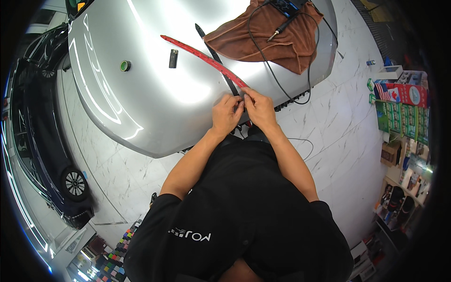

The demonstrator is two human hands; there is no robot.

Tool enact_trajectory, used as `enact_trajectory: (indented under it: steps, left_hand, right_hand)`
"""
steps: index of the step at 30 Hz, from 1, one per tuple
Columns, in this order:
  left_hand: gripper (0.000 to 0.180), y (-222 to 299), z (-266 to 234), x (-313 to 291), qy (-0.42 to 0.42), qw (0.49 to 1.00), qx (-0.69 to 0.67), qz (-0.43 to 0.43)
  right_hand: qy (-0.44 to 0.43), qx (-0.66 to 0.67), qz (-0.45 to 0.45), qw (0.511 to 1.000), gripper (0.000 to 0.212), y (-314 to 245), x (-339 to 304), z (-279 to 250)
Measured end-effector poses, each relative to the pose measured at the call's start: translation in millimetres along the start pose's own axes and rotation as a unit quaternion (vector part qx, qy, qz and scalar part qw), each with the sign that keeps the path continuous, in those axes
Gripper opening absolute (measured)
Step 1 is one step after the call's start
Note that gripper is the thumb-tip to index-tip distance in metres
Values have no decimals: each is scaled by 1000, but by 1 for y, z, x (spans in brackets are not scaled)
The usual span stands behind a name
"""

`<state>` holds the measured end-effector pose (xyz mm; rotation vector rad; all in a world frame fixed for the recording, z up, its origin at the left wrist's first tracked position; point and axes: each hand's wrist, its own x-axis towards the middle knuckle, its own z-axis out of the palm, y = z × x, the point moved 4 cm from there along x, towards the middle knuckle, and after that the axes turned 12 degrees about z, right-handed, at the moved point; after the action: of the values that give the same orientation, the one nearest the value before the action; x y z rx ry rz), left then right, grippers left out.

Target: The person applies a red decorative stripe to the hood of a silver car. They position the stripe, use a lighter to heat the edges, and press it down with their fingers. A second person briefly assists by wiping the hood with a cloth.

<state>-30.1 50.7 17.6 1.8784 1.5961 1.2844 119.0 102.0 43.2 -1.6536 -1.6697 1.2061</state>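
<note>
A long, curved red strip (pixel 202 56) reaches across the silver car hood (pixel 155 103) to my fingers. My right hand (pixel 260 110) is closed on its near end. Close against it, my left hand (pixel 226 113) has its fingertips pinched together at the same end; whatever they hold is too small to make out. A black strip (pixel 230 84) crosses beneath the red one, its lower end by my fingertips. Farther up the hood lie a black lighter (pixel 173 58) and a small round container (pixel 125 66) with a green rim.
A brown cloth (pixel 263 42) covers the hood's far right. On it rest a soldering iron (pixel 282 29) and a device with a lit screen (pixel 287 6); a black cable loops over the hood's edge. A dark car (pixel 47 131) stands left, and stocked shelves (pixel 404 155) line the right.
</note>
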Motion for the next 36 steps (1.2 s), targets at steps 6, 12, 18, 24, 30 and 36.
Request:
enact_trajectory:
  steps: [6,12,18,24,30,36]
  left_hand:
    - [17,-4,2,-4,36,999,-1,7]
    - [26,-6,4,-6,64,998,11,-27]
    - [25,-3,4,-2,47,998,46,-2]
    - [21,-2,5,1,57,998,30,26]
    - [20,-2,8,2,54,998,32,10]
    - [21,0,7,4,60,998,33,7]
  right_hand:
    - [34,-26,-71,997,28,4,-2,2]
    - [35,-14,-35,999,26,7,-3,2]
    - [47,-32,-26,998,21,9,-1,2]
    - [83,-53,-82,992,19,9,2,3]
    - [104,-105,-136,980,19,13,5,2]
    - [114,-98,-152,977,15,8,7,-1]
